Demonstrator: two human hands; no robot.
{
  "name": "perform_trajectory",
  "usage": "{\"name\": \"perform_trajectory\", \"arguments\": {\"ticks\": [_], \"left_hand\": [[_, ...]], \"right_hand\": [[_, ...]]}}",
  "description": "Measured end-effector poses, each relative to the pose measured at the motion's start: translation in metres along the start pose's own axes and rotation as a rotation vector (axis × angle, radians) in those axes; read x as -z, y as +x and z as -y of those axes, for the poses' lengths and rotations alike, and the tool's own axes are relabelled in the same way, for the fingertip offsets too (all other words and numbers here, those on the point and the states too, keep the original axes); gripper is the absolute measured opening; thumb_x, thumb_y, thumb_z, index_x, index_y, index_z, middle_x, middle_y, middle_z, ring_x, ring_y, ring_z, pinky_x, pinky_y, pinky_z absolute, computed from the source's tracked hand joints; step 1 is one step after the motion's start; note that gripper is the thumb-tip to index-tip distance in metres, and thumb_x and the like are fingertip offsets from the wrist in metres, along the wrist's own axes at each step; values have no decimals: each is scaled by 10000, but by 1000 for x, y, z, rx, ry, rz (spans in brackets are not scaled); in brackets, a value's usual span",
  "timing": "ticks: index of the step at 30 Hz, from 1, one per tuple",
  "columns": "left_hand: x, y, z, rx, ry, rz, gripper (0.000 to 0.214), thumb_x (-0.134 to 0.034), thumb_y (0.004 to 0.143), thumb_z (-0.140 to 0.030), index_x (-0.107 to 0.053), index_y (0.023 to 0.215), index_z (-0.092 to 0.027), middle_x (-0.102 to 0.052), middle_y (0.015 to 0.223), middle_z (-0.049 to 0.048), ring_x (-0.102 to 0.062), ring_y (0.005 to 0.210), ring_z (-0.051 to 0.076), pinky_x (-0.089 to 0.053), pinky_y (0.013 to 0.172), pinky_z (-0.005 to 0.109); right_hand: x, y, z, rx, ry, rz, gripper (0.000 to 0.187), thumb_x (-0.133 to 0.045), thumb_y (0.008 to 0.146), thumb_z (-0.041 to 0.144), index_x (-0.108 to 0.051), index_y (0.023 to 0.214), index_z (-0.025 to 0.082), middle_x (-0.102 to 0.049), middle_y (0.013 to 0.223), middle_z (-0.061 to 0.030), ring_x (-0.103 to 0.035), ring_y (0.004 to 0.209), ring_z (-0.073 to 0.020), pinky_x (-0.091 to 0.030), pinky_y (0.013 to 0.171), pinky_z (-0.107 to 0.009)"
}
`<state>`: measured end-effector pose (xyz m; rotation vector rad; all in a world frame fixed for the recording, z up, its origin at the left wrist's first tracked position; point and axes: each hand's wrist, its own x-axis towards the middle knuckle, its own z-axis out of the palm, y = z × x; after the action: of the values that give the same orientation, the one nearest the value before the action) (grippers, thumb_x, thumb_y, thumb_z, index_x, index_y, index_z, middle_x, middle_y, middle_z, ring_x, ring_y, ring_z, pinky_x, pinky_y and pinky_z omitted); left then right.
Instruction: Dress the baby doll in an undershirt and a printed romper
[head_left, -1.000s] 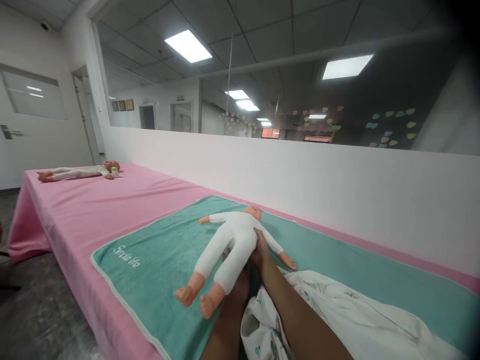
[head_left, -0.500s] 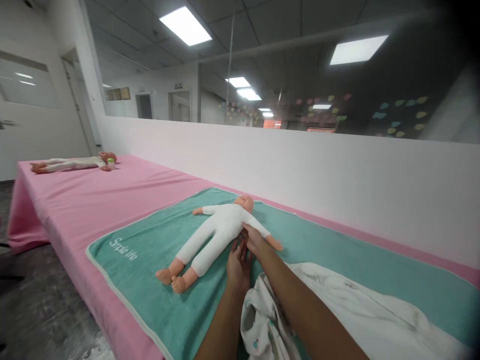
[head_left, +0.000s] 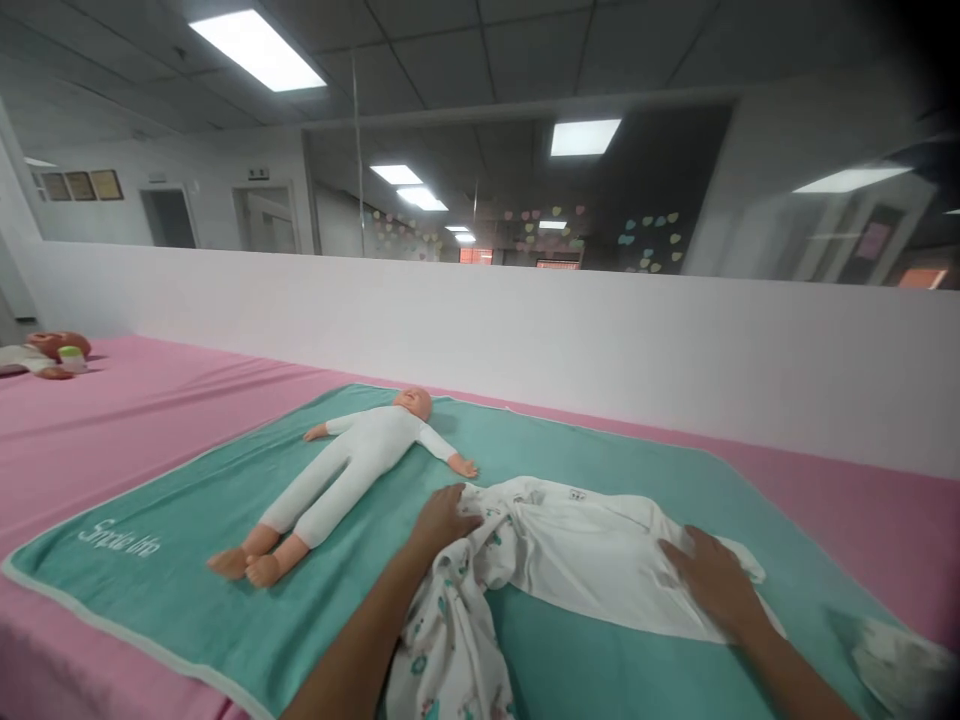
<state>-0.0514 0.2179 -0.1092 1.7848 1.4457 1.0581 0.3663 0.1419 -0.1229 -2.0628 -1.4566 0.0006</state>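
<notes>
A baby doll (head_left: 364, 450) in a white suit lies on its back on a green towel (head_left: 585, 640), head toward the wall. To its right, a white baby garment (head_left: 585, 540) is spread out, with a bunched printed part (head_left: 450, 640) hanging toward me. My left hand (head_left: 444, 522) is closed on the garment's left end, near the doll's hand, with thumb and fingers bent over the cloth. On the garment's right part rests my right hand (head_left: 716, 580), its thumb and fingers apart.
The towel covers part of a pink-draped table (head_left: 172, 390) against a low white wall (head_left: 487, 320) with glass above. Another doll's head (head_left: 64, 345) and a small green-lidded container (head_left: 73, 358) are at far left. A crumpled, blurred whitish item (head_left: 900, 660) lies at lower right.
My view has swung right. Both hands have left the white-suited doll's side and come to the garment, the left at its near-doll end, the right farther right.
</notes>
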Motion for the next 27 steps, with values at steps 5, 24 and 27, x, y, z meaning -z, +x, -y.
{"name": "perform_trajectory", "arguments": {"ticks": [5,24,27], "left_hand": [[0,-1,-13,-7,219,44,546,-693,573,-333,-587,1091,-201,-625,1076,123,-526,1061,336,-336,935,419],[-20,-59,-87,-17,-92,324,827,-608,723,-525,-238,1407,-244,-213,1473,94,-240,1313,335,-293,1030,439],[-25,-61,-84,-40,-155,450,818,-586,744,-522,-211,1418,-250,-308,1434,93,-338,1267,326,-310,1021,416]], "right_hand": [[11,-1,3,0,-21,129,342,-398,782,468,-577,888,196,-611,980,-127,-559,923,-298,-417,805,-435],[0,-75,96,252,578,397,909,-580,687,621,-212,1402,198,-267,1442,-121,-257,1316,-301,-253,1056,-480],[-8,-83,117,320,907,577,752,-548,755,565,-282,1358,204,-394,1363,-115,-379,1249,-251,-327,1015,-417]]}}
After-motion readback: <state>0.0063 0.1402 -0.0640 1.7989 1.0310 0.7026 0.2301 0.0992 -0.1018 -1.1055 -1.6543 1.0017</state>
